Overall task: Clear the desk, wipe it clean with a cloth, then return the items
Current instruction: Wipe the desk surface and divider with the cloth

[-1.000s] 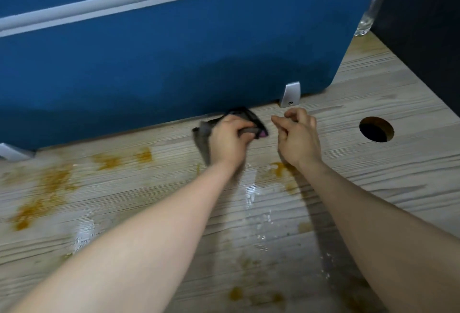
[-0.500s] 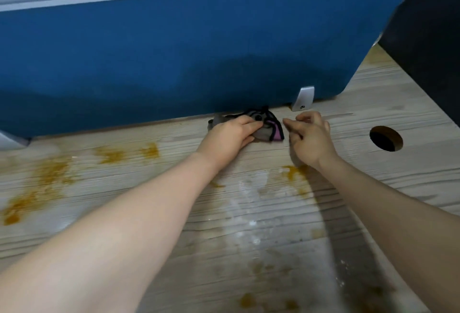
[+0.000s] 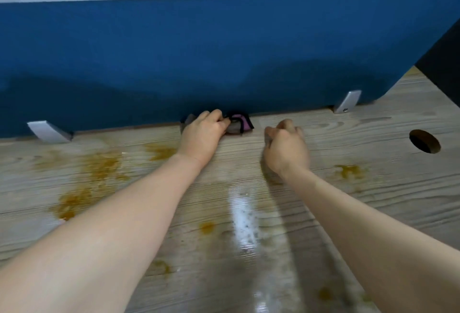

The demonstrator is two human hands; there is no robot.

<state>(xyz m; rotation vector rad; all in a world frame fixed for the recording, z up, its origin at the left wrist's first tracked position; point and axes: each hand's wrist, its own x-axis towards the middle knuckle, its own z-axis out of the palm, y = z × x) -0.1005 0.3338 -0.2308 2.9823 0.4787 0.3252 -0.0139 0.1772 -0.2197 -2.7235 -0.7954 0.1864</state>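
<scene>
Since a second ago my left hand has slid the cloth leftward along the back edge of the counter, away from the right-hand metal bracket, and my right hand has parted from it. My left grip is curled over the crumpled grey and pink cloth, pressing it down where the counter meets the blue partition. My right grip is a loose fist holding nothing, resting on the wood just beside the cloth but not touching it.

Nothing else stands on the visible part of the counter, so I judge the clearing done. Wiping looks only partly done: a wet, shiny streak runs down the middle, yet orange-brown stains lie across the left side, more sit near my right wrist and along the near edge. Those patches remain to be wiped, and afterwards the items must be returned.
</scene>
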